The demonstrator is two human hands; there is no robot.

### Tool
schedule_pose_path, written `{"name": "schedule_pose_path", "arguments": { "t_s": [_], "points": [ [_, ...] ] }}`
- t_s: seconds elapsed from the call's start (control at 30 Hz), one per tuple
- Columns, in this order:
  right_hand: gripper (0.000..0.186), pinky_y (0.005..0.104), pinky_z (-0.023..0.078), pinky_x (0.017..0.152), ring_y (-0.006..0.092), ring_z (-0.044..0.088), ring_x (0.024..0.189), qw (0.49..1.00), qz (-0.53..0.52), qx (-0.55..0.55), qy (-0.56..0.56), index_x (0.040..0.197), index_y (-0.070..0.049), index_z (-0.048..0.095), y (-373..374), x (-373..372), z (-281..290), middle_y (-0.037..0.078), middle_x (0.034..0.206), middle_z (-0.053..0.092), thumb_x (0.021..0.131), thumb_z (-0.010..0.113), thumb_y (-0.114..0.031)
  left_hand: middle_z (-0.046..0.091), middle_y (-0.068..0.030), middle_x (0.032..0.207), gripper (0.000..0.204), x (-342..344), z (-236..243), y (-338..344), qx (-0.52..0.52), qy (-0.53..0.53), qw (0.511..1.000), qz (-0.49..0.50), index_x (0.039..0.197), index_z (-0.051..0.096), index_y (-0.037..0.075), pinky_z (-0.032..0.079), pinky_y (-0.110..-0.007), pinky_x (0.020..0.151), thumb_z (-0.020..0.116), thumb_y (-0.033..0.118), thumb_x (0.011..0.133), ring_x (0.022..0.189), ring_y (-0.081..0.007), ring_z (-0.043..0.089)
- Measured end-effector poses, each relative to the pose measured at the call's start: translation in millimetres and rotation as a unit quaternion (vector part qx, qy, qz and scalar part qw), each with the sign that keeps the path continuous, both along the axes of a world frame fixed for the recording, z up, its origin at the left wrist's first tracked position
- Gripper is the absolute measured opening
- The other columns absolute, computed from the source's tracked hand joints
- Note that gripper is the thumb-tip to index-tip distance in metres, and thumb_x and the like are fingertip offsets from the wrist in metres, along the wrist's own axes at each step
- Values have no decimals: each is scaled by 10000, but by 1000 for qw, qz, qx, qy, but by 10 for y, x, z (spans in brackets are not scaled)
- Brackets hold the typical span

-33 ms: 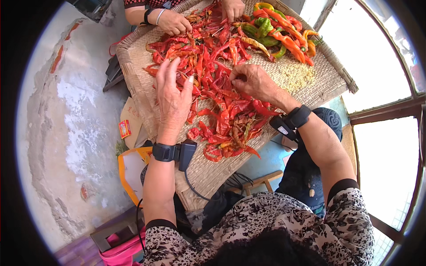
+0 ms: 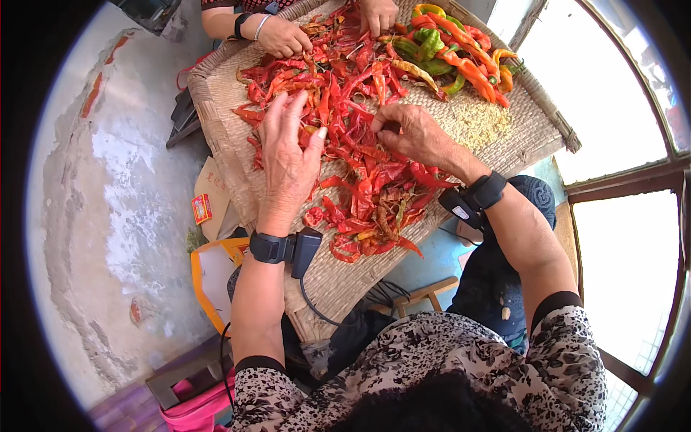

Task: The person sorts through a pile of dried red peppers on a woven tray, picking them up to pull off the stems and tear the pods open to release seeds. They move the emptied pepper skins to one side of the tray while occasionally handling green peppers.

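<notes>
Many red peppers (image 2: pixel 371 186) are lying across the woven tray (image 2: pixel 353 284); you're apparently picking through them. At left, your left hand (image 2: pixel 289 155) is holding fingers apart; your right hand (image 2: pixel 416 137) is holding fingers curled, whether clamped I can't tell. The next pick is probably calling for teasing one loose.

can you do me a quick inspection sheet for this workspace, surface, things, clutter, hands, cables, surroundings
Surface: woven tray with raised rim, partly covered.
Things: red peppers heaped across the middle; mixed peppers, green to orange, at far right; pale seeds beside them.
Clutter: red box left of the tray; pink bag lower left.
Hands: left hand open over red peppers, contact unclear; right hand curled at red peppers, grip hidden; co-worker's hands at far side.
Cables: black cable from left wrist.
Surroundings: worn wall left, bright windows right.
</notes>
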State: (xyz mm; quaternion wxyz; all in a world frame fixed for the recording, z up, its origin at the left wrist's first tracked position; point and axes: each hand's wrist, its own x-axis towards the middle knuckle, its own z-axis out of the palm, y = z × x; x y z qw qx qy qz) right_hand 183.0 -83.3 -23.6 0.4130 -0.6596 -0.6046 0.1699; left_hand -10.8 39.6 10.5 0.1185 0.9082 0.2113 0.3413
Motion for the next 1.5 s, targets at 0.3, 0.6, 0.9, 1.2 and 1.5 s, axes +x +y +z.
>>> {"name": "schedule_pose_path", "arguments": {
  "t_s": [0.3,0.6,0.9,1.2,1.5],
  "points": [
    [239,307,518,714,165,624,759,997,70,13,24,1111,-19,568,-88,-49,272,70,800,631,892,618,-99,654,-117,862,142,24,7,-49,9,48,996,-71,998,635,65,465,-400,752,557,153,919,791,-290,612],
    [309,433,499,633,342,639,713,951,-72,-212,-212,1076,-35,551,-354,245,27,153,706,628,833,642,-202,490,-196,1297,443,-76,-46,317,-70,-117,983,122,1306,482,42,349,-413,1038,577,203,906,1223,-315,456],
    [306,274,496,619,101,574,641,994,-24,-67,82,1140,-7,499,-265,125,186,36,692,587,857,617,-5,639,-128,1050,355,97,-112,-185,-270,27,955,-117,1238,534,29,530,-301,749,580,191,926,918,-191,632],
    [293,237,483,620,75,563,705,973,45,-24,224,1140,-23,534,-77,-81,154,9,799,597,884,659,-94,578,-24,666,262,89,-171,-135,-388,83,904,-157,886,612,-21,398,-275,542,597,238,923,600,-84,484],
    [372,421,487,646,337,626,724,958,45,-222,-176,1050,-45,541,-385,134,-12,139,719,629,817,707,-283,580,-10,853,596,-33,-56,319,-520,-254,814,47,1401,362,29,423,-172,576,623,259,917,658,-47,487]
  ]
}}
